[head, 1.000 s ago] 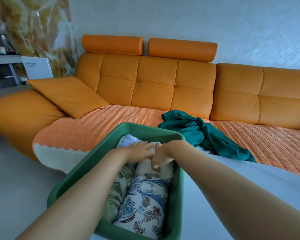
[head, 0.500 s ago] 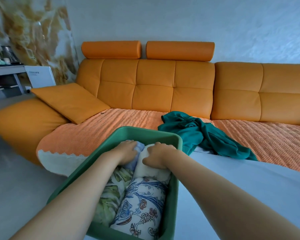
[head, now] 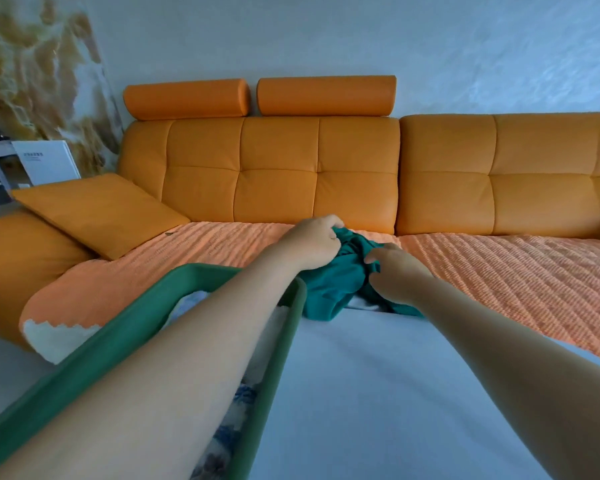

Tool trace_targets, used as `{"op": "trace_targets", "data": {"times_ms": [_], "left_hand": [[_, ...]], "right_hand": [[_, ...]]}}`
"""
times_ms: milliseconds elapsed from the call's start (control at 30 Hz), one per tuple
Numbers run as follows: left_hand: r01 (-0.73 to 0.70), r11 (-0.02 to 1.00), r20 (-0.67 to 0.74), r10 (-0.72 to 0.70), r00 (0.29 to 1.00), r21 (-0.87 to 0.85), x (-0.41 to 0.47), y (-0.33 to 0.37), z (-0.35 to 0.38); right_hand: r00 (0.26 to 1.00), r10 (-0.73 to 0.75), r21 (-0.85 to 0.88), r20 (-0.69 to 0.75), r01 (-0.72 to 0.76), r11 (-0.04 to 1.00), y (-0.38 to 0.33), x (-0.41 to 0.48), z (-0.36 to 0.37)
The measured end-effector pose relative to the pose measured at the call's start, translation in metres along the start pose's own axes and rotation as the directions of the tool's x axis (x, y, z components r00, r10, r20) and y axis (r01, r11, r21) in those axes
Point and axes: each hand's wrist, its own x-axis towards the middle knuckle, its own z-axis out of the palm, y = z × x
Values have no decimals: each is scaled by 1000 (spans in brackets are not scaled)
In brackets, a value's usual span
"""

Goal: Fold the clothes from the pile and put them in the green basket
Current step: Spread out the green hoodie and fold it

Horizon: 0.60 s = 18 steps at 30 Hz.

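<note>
Where the crumpled teal cloth garment (head: 336,285) lies at frame centre, half on the ribbed orange sofa throw (head: 499,271) and half over the far edge of the pale grey bench (head: 378,393), both grips hold it. The left hand (head: 314,242) bunches the upper fold; the right hand (head: 394,271) curls into the lower. Cloth soft, limp, matte (no hem or sleeve distinguishable). Risk: lifted bunched, a trailing end could snag the smooth rigid rim of the green plastic basket (head: 118,330), lower left.

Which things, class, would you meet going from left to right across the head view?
white box → loose orange cushion → left hand → teal garment → right hand
</note>
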Motion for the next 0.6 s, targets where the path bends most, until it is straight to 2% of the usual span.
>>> {"op": "trace_targets", "data": {"times_ms": [100, 233, 333, 400, 433, 500, 600], "left_hand": [[80, 996, 165, -86, 982, 43, 43, 14, 35], [133, 969, 257, -186, 948, 209, 83, 17, 91], [209, 885, 301, -351, 887, 415, 93, 8, 134], [263, 828, 301, -447, 842, 495, 93, -6, 158], [265, 814, 282, -455, 845, 517, 92, -12, 166], [225, 820, 211, -382, 900, 527, 92, -22, 171], [186, 892, 49, -226, 973, 411, 93, -28, 161]], "right_hand": [[996, 65, 13, 64, -66, 998, 48, 14, 17], [986, 89, -12, 143, -88, 996, 86, 32, 42], [975, 81, -39, 206, -74, 996, 107, 43, 66], [978, 79, -77, 192, -65, 995, 119, 50, 83], [985, 60, -109, 164, -42, 993, 123, 53, 90], [996, 6, -158, 84, 8, 987, 126, 56, 98], [997, -44, -207, -66, 29, 978, 126, 56, 94]]}}
